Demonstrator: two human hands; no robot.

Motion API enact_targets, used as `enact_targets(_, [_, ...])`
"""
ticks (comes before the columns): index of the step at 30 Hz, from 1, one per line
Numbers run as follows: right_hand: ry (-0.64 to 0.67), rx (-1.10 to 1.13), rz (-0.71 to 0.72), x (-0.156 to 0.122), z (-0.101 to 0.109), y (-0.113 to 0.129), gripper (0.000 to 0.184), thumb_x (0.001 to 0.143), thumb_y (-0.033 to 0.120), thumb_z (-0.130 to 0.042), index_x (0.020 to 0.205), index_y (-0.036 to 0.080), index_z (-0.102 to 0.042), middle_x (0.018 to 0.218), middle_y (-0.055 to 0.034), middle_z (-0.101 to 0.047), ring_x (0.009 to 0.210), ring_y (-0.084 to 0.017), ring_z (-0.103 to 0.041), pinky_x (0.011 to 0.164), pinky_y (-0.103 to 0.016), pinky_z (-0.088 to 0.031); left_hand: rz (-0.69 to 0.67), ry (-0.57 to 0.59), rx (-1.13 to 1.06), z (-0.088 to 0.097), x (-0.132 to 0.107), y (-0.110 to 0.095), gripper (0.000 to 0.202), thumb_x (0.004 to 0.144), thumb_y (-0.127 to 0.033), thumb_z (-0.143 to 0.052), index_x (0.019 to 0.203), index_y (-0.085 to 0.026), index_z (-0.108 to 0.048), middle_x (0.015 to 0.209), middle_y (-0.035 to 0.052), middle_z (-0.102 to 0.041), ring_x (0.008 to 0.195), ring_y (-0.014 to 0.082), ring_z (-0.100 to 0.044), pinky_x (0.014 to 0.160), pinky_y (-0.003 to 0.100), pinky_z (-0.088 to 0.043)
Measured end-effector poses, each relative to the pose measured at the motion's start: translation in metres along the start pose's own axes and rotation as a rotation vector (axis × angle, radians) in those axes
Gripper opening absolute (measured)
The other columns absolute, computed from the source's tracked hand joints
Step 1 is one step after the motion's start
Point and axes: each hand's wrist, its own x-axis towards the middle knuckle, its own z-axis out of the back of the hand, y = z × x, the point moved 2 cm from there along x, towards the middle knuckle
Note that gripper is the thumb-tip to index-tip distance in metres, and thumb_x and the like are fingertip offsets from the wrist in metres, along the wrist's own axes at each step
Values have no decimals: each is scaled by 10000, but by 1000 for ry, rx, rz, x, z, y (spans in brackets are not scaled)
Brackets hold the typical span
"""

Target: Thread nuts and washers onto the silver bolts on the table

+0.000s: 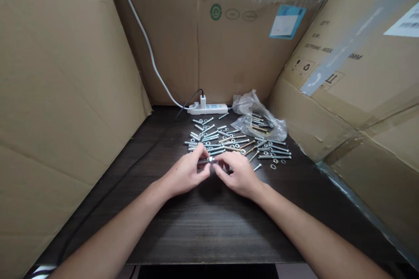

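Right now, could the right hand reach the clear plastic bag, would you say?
Probably yes: only low-lying hardware seems between the right hand and the bag, though the fingers are at a fastener.

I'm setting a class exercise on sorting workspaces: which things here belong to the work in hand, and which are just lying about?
Likely in the work:
metal fastener held in left hand, right hand at its end
loose bolts
washers
clear bag holding more bolts

Apparently just lying about:
power strip
white plug
white cord

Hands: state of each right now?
Left hand: closed, holding a bolt.
Right hand: at the bolt's end; whether it grips can't be told.
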Motion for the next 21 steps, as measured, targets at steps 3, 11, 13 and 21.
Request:
enact_targets(3, [12, 18, 38, 0, 1, 4, 117, 867, 228, -503, 833, 185, -607, 748, -14, -647, 661, -132, -547, 687, -285, -396, 2, -10, 4, 0, 1, 1, 113, 812, -210, -487, 910, -202, -432, 814, -9, -562, 711, 130, -557, 656, 246, -437])
enact_targets(11, [6, 43, 65, -1, 4, 7, 185, 847, 183, -491, 992, 197, -605, 778, -15, -648, 651, -131, -546, 674, -281, -407, 6, 53, 15, -2, 0, 2, 114, 820, -226, -492, 921, -205, -444, 820, -5, -584, 704, 135, -566, 644, 248, -431])
enact_targets(13, [-1, 39, 47, 0, 4, 6, 199, 839, 179, -496, 1008, 195, -600, 776, -16, -647, 640, -130, -548, 677, -283, -412, 8, 60, 20, -2, -1, 1, 115, 823, -233, -490, 924, -204, -444, 816, -3, -586, 706, 138, -569, 644, 250, -432])
enact_targets(21, [17, 22, -27, 0, 2, 1, 183, 827, 192, -515, 990, 191, -599, 777, -19, -641, 649, -137, -544, 682, -286, -410, -2, 9, -3, -1, 0, 0, 143, 802, -206, -495, 926, -203, -425, 812, -11, -563, 691, 125, -558, 634, 240, -435])
